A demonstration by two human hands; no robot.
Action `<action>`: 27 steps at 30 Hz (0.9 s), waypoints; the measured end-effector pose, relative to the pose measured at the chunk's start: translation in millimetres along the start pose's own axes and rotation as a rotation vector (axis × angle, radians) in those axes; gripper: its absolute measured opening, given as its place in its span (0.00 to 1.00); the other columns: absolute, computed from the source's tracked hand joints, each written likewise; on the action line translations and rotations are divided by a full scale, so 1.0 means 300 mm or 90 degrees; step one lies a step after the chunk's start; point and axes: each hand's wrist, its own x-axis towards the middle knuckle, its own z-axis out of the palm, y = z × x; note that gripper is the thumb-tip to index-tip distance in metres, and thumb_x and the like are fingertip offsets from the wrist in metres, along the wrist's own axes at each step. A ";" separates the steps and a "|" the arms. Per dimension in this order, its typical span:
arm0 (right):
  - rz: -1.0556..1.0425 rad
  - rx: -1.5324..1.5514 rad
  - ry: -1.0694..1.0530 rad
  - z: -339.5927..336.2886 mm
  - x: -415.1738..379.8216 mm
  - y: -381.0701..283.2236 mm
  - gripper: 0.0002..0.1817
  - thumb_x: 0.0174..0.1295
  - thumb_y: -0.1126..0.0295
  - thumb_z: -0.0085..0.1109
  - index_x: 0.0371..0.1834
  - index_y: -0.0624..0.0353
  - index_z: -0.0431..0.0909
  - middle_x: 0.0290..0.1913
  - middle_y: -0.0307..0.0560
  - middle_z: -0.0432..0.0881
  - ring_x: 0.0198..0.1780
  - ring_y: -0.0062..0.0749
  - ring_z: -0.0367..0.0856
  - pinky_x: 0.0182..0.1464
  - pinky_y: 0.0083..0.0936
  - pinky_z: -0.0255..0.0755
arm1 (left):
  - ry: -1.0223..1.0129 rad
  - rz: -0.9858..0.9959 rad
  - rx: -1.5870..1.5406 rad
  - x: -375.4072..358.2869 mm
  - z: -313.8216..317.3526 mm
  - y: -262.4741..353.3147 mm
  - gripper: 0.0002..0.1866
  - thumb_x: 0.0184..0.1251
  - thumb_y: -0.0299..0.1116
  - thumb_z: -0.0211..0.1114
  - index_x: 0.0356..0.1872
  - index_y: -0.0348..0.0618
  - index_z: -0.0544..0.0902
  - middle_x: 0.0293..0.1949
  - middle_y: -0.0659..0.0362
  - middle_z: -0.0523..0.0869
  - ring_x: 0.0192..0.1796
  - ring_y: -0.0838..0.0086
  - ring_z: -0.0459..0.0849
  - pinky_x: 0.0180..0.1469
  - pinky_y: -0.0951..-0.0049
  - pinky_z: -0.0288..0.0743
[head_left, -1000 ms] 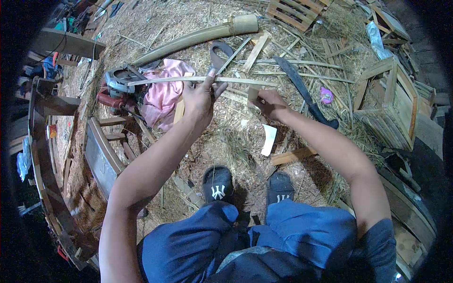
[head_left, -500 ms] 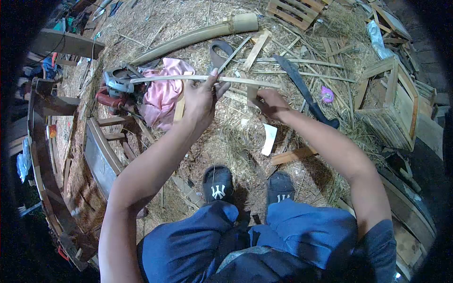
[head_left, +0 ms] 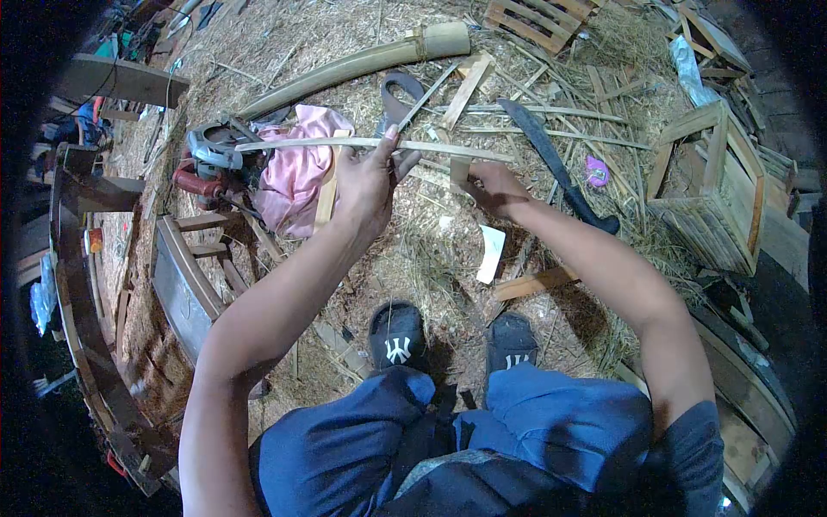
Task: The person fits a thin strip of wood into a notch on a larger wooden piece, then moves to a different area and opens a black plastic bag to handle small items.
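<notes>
A thin, pale bamboo strip (head_left: 431, 146) runs crosswise in front of me. My left hand (head_left: 369, 177) grips it near its middle, the thumb lying along the top. Towards the strip's right end, my right hand (head_left: 495, 187) pinches a small flat tan piece (head_left: 460, 171) whose upper edge meets the strip; I cannot tell its material. Behind my left hand lie a pink cloth (head_left: 297, 177) and a narrow wooden slat (head_left: 332, 185). To the right of my right hand rests a machete (head_left: 543, 146) with a dark handle.
A power tool (head_left: 211, 159) sits left of the cloth. A thick bamboo pole (head_left: 353, 69) curves across the back. Wooden frames (head_left: 711, 189) stand at the right, and a dark-panelled one (head_left: 185, 267) at the left. Shavings and loose strips cover the ground around my sandals (head_left: 398, 336).
</notes>
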 end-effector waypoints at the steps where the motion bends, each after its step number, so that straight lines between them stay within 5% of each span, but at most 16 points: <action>1: 0.007 0.007 0.000 0.001 -0.003 0.002 0.17 0.62 0.54 0.63 0.44 0.55 0.85 0.43 0.62 0.87 0.48 0.58 0.86 0.48 0.44 0.79 | 0.000 0.000 0.000 0.001 -0.002 -0.002 0.15 0.75 0.23 0.66 0.53 0.36 0.68 0.48 0.50 0.82 0.46 0.62 0.88 0.55 0.60 0.92; 5: -0.067 0.012 0.040 0.052 0.001 0.087 0.17 0.70 0.54 0.62 0.46 0.58 0.85 0.45 0.57 0.87 0.50 0.49 0.86 0.53 0.40 0.77 | -0.019 0.017 -0.001 0.000 -0.007 -0.006 0.15 0.75 0.23 0.66 0.53 0.36 0.69 0.46 0.51 0.82 0.45 0.63 0.88 0.53 0.59 0.93; 8: -0.003 0.061 0.038 0.032 -0.005 0.038 0.14 0.71 0.58 0.63 0.46 0.58 0.85 0.45 0.54 0.88 0.50 0.44 0.86 0.55 0.39 0.77 | -0.024 0.017 -0.007 0.002 -0.013 -0.008 0.14 0.74 0.23 0.66 0.53 0.36 0.70 0.46 0.51 0.83 0.44 0.64 0.88 0.52 0.61 0.93; 12: -0.023 0.112 0.046 0.044 -0.006 0.051 0.15 0.72 0.58 0.62 0.47 0.58 0.85 0.47 0.56 0.88 0.52 0.47 0.86 0.57 0.40 0.77 | 0.002 0.010 -0.006 -0.009 -0.010 -0.002 0.14 0.73 0.24 0.68 0.51 0.36 0.71 0.45 0.52 0.82 0.41 0.66 0.87 0.50 0.63 0.94; 15: 0.089 0.191 -0.001 0.020 -0.020 -0.002 0.15 0.73 0.58 0.62 0.48 0.58 0.85 0.49 0.55 0.88 0.53 0.47 0.86 0.58 0.39 0.76 | 0.000 0.019 -0.015 -0.010 -0.012 -0.008 0.15 0.73 0.24 0.68 0.51 0.36 0.70 0.44 0.52 0.82 0.40 0.67 0.87 0.50 0.62 0.93; 21: -0.004 0.045 0.035 0.040 -0.015 0.020 0.10 0.69 0.65 0.64 0.47 0.57 0.85 0.48 0.54 0.88 0.53 0.45 0.86 0.57 0.38 0.77 | -0.001 0.020 0.001 -0.023 -0.012 -0.007 0.16 0.73 0.24 0.68 0.51 0.36 0.69 0.42 0.52 0.82 0.40 0.68 0.86 0.51 0.61 0.94; 24: 0.060 0.321 0.026 0.058 -0.010 0.051 0.09 0.66 0.68 0.64 0.47 0.57 0.85 0.49 0.57 0.88 0.54 0.49 0.86 0.57 0.38 0.77 | 0.034 0.008 -0.014 -0.022 -0.004 -0.011 0.15 0.73 0.24 0.68 0.50 0.36 0.69 0.42 0.52 0.82 0.39 0.68 0.86 0.51 0.61 0.94; 26: -0.039 0.000 0.024 0.034 -0.003 0.036 0.17 0.69 0.56 0.61 0.51 0.55 0.85 0.48 0.61 0.87 0.49 0.55 0.87 0.49 0.42 0.79 | 0.029 0.010 -0.014 -0.024 -0.004 -0.014 0.15 0.73 0.25 0.68 0.50 0.36 0.69 0.41 0.53 0.81 0.38 0.68 0.86 0.51 0.61 0.93; 27: -0.039 0.000 0.024 0.034 0.001 0.040 0.17 0.69 0.56 0.61 0.51 0.55 0.85 0.48 0.61 0.87 0.49 0.55 0.87 0.49 0.42 0.79 | 0.024 0.013 -0.014 -0.025 -0.005 -0.015 0.16 0.73 0.25 0.68 0.50 0.36 0.68 0.41 0.53 0.81 0.38 0.69 0.85 0.51 0.61 0.93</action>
